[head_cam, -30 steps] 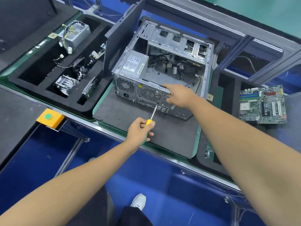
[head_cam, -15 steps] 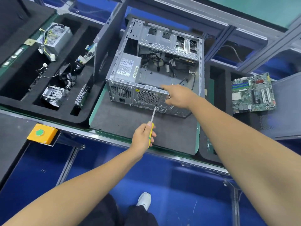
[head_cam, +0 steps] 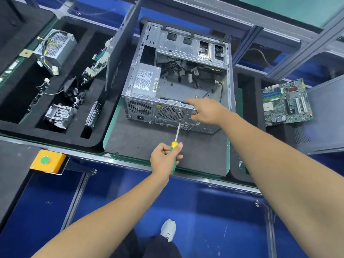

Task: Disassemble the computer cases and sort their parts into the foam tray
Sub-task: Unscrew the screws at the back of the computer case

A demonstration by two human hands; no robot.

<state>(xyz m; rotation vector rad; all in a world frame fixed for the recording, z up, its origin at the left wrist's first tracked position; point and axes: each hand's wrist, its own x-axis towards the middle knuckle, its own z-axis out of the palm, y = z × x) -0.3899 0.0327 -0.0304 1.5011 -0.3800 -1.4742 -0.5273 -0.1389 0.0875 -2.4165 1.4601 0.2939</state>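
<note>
While our left hand [head_cam: 164, 158] is gripping the screwdriver [head_cam: 176, 139] at a rear-panel screw of the computer case [head_cam: 178, 81], our right hand [head_cam: 205, 111], fingers curled over its top edge, is steadying it; next, we judge, comes turning the screw out.

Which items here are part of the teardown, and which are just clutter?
In use: case, screwdriver in left hand, right hand on the case's rear edge, foam tray, motherboard.
Lying about: yellow button box, blue floor.
</note>
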